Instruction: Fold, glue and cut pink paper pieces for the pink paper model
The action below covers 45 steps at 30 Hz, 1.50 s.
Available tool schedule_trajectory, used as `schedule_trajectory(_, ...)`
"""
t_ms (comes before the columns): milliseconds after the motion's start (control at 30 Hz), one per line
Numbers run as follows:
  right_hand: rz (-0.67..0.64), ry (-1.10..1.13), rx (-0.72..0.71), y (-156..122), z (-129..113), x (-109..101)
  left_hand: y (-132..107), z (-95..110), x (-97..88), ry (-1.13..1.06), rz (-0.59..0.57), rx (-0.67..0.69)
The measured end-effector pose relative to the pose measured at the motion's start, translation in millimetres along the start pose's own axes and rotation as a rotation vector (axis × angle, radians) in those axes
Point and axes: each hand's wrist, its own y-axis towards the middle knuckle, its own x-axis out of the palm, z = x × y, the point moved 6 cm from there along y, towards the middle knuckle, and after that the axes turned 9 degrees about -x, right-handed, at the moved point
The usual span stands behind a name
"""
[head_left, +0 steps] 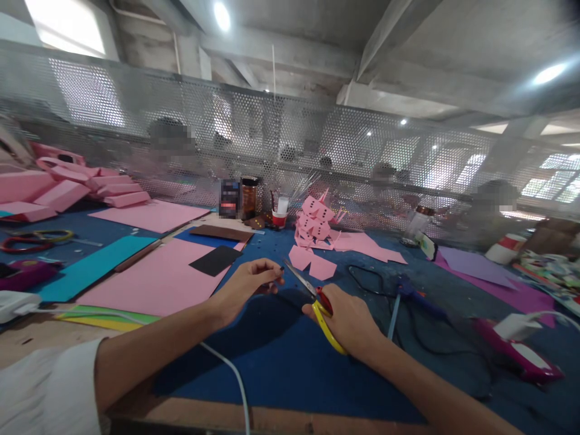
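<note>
My right hand (351,317) grips a pair of scissors (322,314) by their yellow and red handles. The metal blades point up and left, a little apart at the tips. My left hand (251,287) is closed in a pinch, with a tiny dark piece (281,269) at the fingertips, close to the blade tips. Just beyond the blades lies a pink cut-out (319,264). Behind it stands a cluster of folded pink paper shapes (315,220) with black dots. A black paper piece (216,261) rests on a large pink sheet (158,278) left of my left hand.
A blue glue gun (414,296) with its cable lies right of my right hand. Farther right is a magenta power strip (521,350). Turquoise card (99,266) and folded pink pieces (67,187) are at left. A perforated metal screen (254,133) runs along the back.
</note>
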Motion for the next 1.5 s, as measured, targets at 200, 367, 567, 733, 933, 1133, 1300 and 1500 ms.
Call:
schedule_trajectory(200,-0.008,-0.005,0.007,-0.2,-0.9,0.7,-2.8,1.5,0.7,-0.022,-0.005,0.012)
schedule_trajectory(367,-0.028,-0.014,0.026,-0.6,-0.4,0.9,-3.8,2.1,0.8,-0.017,-0.008,0.014)
schedule_trajectory(567,-0.059,-0.011,0.040,-0.3,-2.9,-1.4,-1.6,0.8,1.4,-0.034,-0.022,0.026)
schedule_trajectory(733,-0.076,-0.008,0.032,-0.3,-3.5,-0.5,0.4,-3.1,2.9,-0.003,-0.035,0.007)
schedule_trajectory(933,-0.065,-0.041,0.004,-0.8,-3.3,1.6,-1.4,-4.7,3.6,0.006,-0.038,-0.005)
schedule_trajectory(1133,-0.082,-0.051,0.018,-0.6,-4.4,-0.3,0.1,-6.1,3.3,0.020,-0.043,0.002)
schedule_trajectory(1300,-0.100,-0.056,0.018,-0.6,-4.3,0.0,0.8,-7.0,3.2,0.025,-0.029,-0.005)
schedule_trajectory(1500,-0.096,-0.054,0.017,-0.6,-4.9,-0.8,0.8,-7.5,3.7,0.027,-0.039,-0.001)
